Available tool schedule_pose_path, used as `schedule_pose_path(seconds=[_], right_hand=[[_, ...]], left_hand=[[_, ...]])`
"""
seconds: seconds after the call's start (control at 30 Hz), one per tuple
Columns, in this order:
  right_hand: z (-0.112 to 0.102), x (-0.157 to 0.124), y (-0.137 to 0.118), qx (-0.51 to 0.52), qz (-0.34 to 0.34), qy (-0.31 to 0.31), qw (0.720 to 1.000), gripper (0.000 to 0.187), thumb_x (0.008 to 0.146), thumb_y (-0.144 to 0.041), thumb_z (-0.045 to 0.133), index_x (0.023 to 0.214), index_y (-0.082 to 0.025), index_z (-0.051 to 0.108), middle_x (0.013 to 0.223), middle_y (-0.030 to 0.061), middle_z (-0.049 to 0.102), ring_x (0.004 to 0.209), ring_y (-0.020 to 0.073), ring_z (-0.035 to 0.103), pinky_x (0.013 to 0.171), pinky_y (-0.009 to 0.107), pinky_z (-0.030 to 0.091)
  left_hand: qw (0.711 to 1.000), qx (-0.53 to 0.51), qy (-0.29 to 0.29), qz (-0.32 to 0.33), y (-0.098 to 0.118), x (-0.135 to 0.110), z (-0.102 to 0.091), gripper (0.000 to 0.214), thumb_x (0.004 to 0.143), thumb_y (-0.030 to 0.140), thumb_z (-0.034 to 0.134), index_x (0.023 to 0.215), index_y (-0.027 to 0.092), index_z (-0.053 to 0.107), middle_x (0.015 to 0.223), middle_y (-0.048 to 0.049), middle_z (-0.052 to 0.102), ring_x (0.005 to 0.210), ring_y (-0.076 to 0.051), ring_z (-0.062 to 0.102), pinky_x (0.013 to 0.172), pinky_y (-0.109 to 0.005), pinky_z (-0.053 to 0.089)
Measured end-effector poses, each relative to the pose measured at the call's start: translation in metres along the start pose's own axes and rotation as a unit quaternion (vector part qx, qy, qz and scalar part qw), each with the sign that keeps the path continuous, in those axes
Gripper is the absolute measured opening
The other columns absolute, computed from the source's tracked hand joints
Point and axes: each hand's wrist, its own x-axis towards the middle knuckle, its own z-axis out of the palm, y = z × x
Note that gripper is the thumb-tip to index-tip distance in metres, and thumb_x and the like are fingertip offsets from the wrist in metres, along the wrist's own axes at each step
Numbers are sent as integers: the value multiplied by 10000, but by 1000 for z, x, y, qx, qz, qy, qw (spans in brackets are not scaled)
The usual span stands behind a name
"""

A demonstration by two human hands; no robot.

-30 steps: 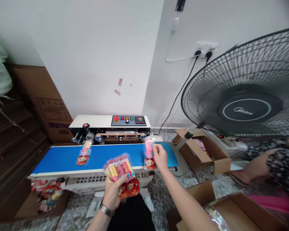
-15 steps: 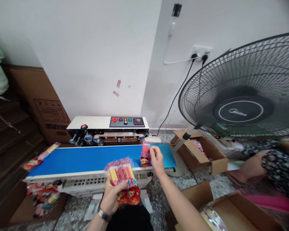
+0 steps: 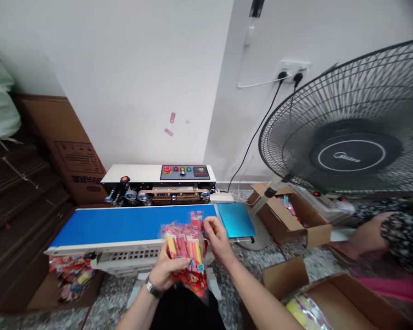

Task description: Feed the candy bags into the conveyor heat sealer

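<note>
Clutching a fanned bunch of clear-wrapped packets in the left hand, by the near edge of the blue belt, with the right hand curled at the bunch's right side, pinching or merely touching (cannot tell), best done lightly to avoid creases.

The hub of the fan bears the brand name "Midea" in light lettering inside an oval ring. The digital display on the control panel shows a red row of digits above a green row; the values are too small to read reliably. The carton carries purple print and a framed row of symbols, both illegible. Colored lettering on the packets is partly covered and blurred.
</note>
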Motion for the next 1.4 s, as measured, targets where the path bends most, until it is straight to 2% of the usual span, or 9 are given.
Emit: schedule_pose_path(seconds=[0.17, 0.33, 0.47, 0.67, 0.83, 0.97, 1.13, 1.23, 1.4], right_hand=[[-8, -2, -33, -40, -25, -101, 994, 490, 785, -335, 585, 1240, -266, 416, 998, 38, 586, 722, 117, 576, 624, 235, 486], [-14, 2, -61, -171, -109, -148, 968, 328, 794, -344, 576, 1109, -253, 589, 981, 33, 630, 742, 123, 587, 632, 231, 488], [-13, 0, -68, -188, -145, -143, 961, 269, 824, -331, 548, 1070, -248, 618, 897, 36, 640, 756, 133, 588, 638, 238, 481], [-15, 1, -72, -189, -162, -150, 957, 179, 840, -312, 526, 942, -250, 660, 870, 34, 655, 845, 164, 582, 731, 287, 467], [-5, -10, -46, -27, -26, -55, 998, 473, 765, -352, 610, 1207, -263, 468, 1023, 56, 594, 793, 151, 601, 668, 282, 506], [5, -23, -17, 38, 34, -45, 998, 319, 786, -373, 573, 1062, -227, 508, 890, 40, 627, 771, 157, 610, 663, 277, 505], [-27, 12, 17, -57, 48, 64, 995, 318, 768, -409, 539, 994, -186, 518, 721, 6, 623, 619, 150, 588, 558, 254, 470], [-61, 47, 37, -204, 85, 143, 965, 314, 730, -368, 526, 965, -162, 553, 657, -5, 621, 565, 157, 575, 526, 255, 438], [-80, 81, 57, -281, 105, 146, 943, 213, 672, -252, 544, 856, -169, 612, 575, -17, 599, 515, 155, 552, 522, 247, 392]], left_hand=[[1000, 8, -25, -17, 3, -5, -10, 508, 390, 162, 807, 865, 149, 626, 743, -93, 699, 620, -245, 648, 616, -373, 514], [999, 14, -27, -39, 0, -10, -10, 532, 354, 200, 820, 848, 132, 634, 738, -128, 692, 629, -297, 652, 643, -437, 508], [999, 5, -24, -47, 1, -12, -4, 551, 346, 204, 818, 862, 130, 639, 768, -142, 695, 666, -329, 657, 674, -474, 503], [999, 22, -34, -26, 3, -14, 1, 471, 389, 185, 803, 828, 142, 639, 725, -104, 699, 628, -278, 655, 618, -399, 518], [1000, -12, -6, -23, -2, -11, -4, 486, 393, 166, 800, 849, 163, 633, 694, -61, 700, 587, -238, 650, 590, -350, 518], [998, -38, 42, -11, -6, -7, -2, 572, 392, 156, 811, 931, 172, 621, 708, -47, 708, 587, -217, 651, 599, -326, 524], [995, -38, 91, 1, -11, -3, -5, 602, 453, 126, 797, 1016, 178, 590, 783, -50, 716, 657, -207, 668, 642, -312, 531], [994, -37, 100, -6, -16, -2, -13, 604, 486, 143, 792, 1051, 159, 580, 800, -64, 717, 686, -218, 673, 672, -322, 528], [993, -40, 106, -14, -22, -2, -21, 570, 508, 143, 786, 1039, 162, 579, 832, -70, 721, 721, -227, 674, 709, -348, 523]])
